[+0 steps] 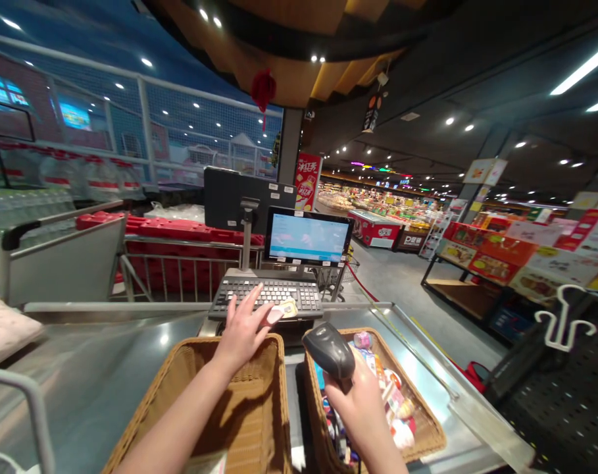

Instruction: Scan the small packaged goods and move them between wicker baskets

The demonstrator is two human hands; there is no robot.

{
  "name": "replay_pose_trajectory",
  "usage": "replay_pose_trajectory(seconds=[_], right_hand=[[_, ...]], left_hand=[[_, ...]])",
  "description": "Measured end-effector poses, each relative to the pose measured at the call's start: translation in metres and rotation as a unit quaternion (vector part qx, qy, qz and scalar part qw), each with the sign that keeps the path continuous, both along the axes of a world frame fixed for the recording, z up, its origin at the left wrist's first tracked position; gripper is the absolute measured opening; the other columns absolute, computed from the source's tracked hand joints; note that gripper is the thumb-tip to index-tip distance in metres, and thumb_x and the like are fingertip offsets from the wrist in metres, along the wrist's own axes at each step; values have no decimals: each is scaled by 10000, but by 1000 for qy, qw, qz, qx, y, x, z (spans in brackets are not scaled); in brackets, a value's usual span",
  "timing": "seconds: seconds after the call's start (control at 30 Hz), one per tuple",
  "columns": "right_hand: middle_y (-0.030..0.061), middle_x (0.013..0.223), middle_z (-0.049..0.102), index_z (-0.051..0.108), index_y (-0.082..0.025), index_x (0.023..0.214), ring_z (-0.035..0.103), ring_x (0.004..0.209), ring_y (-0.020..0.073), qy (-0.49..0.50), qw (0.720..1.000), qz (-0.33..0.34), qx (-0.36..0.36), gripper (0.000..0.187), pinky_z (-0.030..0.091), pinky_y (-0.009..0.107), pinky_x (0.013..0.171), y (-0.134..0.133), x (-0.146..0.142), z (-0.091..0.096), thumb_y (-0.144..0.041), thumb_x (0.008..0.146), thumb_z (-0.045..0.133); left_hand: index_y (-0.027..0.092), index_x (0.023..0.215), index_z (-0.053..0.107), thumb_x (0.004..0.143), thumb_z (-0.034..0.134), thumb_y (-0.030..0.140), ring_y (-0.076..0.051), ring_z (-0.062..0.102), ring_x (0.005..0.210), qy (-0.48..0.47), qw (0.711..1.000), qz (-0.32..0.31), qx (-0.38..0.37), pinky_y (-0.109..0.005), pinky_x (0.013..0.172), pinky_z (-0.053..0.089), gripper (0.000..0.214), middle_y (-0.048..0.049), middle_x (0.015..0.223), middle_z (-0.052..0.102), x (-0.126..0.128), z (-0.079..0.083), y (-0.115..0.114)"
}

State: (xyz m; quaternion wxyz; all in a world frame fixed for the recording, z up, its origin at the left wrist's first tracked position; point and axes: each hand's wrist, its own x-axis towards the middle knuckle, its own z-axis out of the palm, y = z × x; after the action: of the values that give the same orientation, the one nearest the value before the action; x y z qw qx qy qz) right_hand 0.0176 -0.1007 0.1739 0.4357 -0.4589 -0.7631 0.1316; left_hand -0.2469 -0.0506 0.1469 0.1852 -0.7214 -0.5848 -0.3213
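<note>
My left hand (243,327) reaches over the empty left wicker basket (180,395) toward the black keyboard (266,295). Its thumb and fingers pinch a small pink and yellow packet (282,309) just above the keys. My right hand (360,405) is closed around the handle of a grey barcode scanner (329,350), whose head points toward the packet. Under that hand stands the right wicker basket (424,421), filled with several small packaged goods (395,401). Behind the keyboard a lit screen (307,237) faces me.
Both baskets rest on a steel checkout counter (96,368). A metal railing (175,270) and red crates lie beyond it. To the right a shop aisle runs past shelves of boxed goods (516,257). A white hook (562,319) sticks up at the right.
</note>
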Motion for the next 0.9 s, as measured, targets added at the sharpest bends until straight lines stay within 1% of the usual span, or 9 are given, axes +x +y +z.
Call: replay_pose_trajectory(seconds=[0.1,0.17,0.33,0.5,0.73,0.9], right_hand=[[79,996,715,686,-185,1046,655,945,266,2,1000,-1,9,384,535,361,832,-1,-6,-1,-155,688,550],[81,1031,713,681,-188,1058,652,972,267,7,1000,5,15,396,529,369,861,-1,-9,-1,-150,686,550],[89,1046,703,664,-187,1072,640,998,269,14,1000,20,-7,395,507,390,913,-3,-16,-2,-144,698,545],[95,1121,690,648,-189,1115,626,1066,285,4,1000,19,1,452,489,411,958,-4,-20,-5,-132,677,552],[87,1087,712,676,-192,1077,654,1028,280,-10,1000,-2,20,441,521,381,912,-10,-25,-3,-119,657,564],[79,1066,708,668,-197,1055,651,1004,267,-7,1000,12,11,411,518,370,899,-13,-29,1,-112,671,547]], left_hand=[[244,1233,583,865,529,245,-319,341,1417,-4,1000,4,0,-638,1151,192,372,-144,1555,329,-7,-1,-1],[247,1221,593,862,531,241,-321,350,1412,-7,1000,6,0,-639,1152,190,365,-138,1554,332,-11,-2,-1],[258,1207,600,862,531,244,-325,377,1395,-12,1000,6,-2,-645,1147,198,353,-124,1562,321,-19,-2,-3],[252,1220,589,870,528,245,-318,375,1397,-9,1000,9,-8,-642,1146,203,355,-127,1562,321,-23,-1,-5],[248,1224,592,847,541,232,-330,372,1398,-18,1000,4,1,-645,1139,218,381,-141,1546,350,-28,-3,-6],[249,1243,575,861,528,245,-331,367,1400,-13,1000,2,1,-651,1135,219,386,-146,1554,331,-29,-3,-8]])
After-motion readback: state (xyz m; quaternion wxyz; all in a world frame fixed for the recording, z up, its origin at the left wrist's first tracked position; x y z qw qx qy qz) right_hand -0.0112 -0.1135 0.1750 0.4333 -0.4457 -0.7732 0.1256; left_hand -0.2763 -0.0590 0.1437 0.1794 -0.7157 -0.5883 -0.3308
